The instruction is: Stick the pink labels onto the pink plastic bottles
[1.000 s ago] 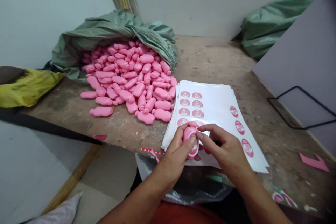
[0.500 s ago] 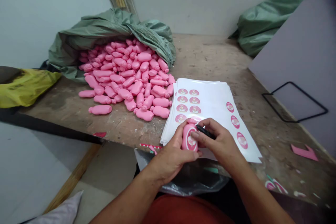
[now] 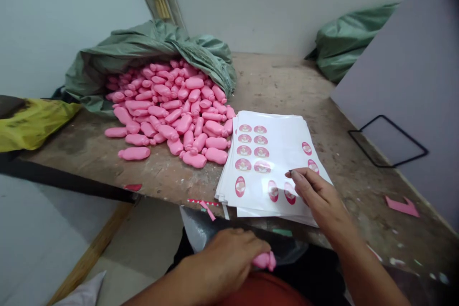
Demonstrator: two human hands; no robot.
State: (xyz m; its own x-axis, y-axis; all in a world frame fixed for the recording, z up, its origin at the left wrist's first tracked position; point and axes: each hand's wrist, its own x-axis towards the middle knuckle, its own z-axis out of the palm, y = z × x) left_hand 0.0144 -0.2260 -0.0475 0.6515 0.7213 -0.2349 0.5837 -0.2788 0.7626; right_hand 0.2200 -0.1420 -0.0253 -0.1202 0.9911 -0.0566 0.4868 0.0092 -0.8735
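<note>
My left hand (image 3: 231, 253) is low over the clear plastic bag (image 3: 195, 224) in my lap, closed around a pink bottle (image 3: 264, 260). Only one end of that bottle shows past the fingers; its label side is hidden. Over the right part of the sticker sheets (image 3: 283, 141), my right hand (image 3: 321, 196) pinches a slim black tool (image 3: 289, 173), with only its dark tip showing. The top sheet is white and carries pink oval stickers (image 3: 261, 166), some in two columns and others scattered near the lower and right edges.
A heap of pink bottles (image 3: 168, 105) spills from a green woven sack (image 3: 143, 38) onto the worn table (image 3: 272, 76). On the right are a black wire frame (image 3: 389, 141) and a pink scrap (image 3: 402, 206). A yellow bag (image 3: 39, 122) lies at far left.
My left hand has carried the labelled bottle down from the sheets to the bag in my lap. My right hand has left the bottle and moved right over the stickers, tool still held.
</note>
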